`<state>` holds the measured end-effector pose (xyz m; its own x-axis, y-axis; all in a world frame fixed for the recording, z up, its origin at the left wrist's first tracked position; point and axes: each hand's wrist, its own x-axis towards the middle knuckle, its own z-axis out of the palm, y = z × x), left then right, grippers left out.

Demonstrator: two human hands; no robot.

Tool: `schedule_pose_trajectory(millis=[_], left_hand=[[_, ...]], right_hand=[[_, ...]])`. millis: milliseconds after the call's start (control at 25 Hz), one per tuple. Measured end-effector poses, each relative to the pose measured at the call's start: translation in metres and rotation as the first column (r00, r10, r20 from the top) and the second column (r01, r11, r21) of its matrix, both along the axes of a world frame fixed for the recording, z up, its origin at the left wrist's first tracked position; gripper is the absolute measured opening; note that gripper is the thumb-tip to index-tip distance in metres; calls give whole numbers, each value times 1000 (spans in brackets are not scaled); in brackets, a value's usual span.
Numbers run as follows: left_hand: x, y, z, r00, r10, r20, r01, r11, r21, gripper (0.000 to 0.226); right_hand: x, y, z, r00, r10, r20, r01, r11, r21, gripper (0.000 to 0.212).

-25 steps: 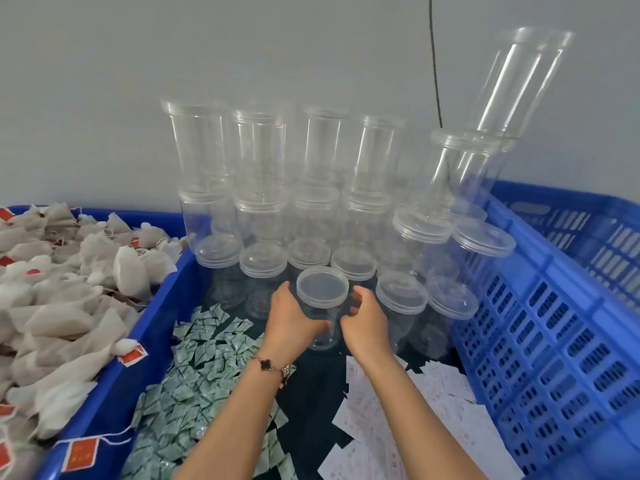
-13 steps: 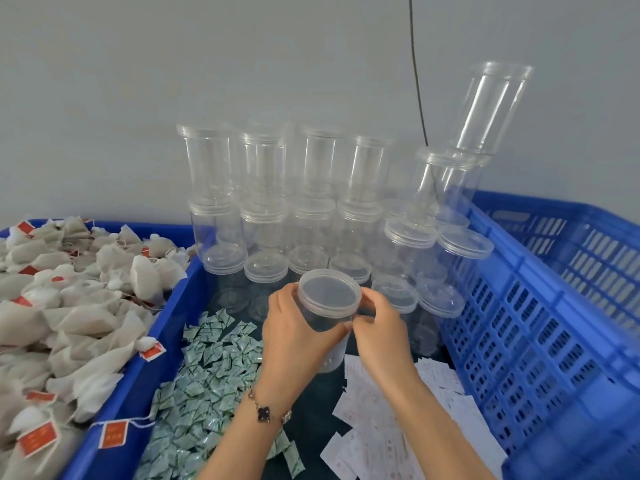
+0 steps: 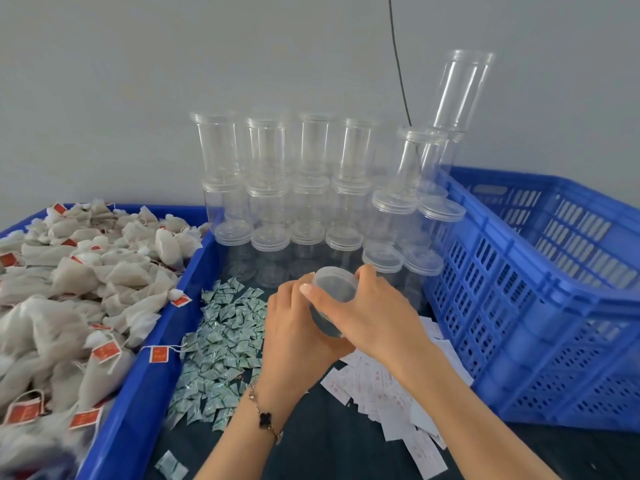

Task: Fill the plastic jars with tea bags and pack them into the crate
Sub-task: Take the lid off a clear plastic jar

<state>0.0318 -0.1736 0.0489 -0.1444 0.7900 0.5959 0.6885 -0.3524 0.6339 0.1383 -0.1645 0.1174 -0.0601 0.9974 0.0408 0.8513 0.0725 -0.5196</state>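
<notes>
A single wide-angle view comes from a camera worn on the person's head, looking forward and down over a dark desk (image 3: 311, 441) toward a grey wall (image 3: 138, 81) that fills the upper half. Both forearms reach up from the bottom edge, so the left hand (image 3: 298, 327) and right hand (image 3: 377, 317) sit close, just below centre. A blue tray (image 3: 138, 393) runs off the left edge and a blue crate (image 3: 519, 306) off the right, their straight edges bowed by the lens.
</notes>
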Motion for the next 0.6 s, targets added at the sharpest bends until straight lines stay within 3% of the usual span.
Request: schedule_pose_trajectory(millis=[80, 240, 400, 520, 600], left_hand=[[1, -4, 2, 999, -11, -37, 12, 999, 41, 90], [2, -8, 6, 995, -81, 54, 83, 996, -35, 81], [-1, -13, 1, 989, -92, 114, 102, 992, -81, 75], [-9, -23, -12, 983, -164, 86, 176, 971, -159, 80], [-15, -29, -21, 972, -234, 28, 235, 951, -203, 82]], right_hand=[[2, 0, -2, 1000, 1, -4, -1, 1000, -4, 98], [8, -3, -4, 998, 65, -8, -64, 994, 87, 81], [16, -5, -6, 968, 243, 64, -251, 949, 192, 75], [33, -4, -9, 868, 492, 69, -493, 870, -2, 74], [43, -3, -13, 773, 634, 17, -622, 764, -170, 87]])
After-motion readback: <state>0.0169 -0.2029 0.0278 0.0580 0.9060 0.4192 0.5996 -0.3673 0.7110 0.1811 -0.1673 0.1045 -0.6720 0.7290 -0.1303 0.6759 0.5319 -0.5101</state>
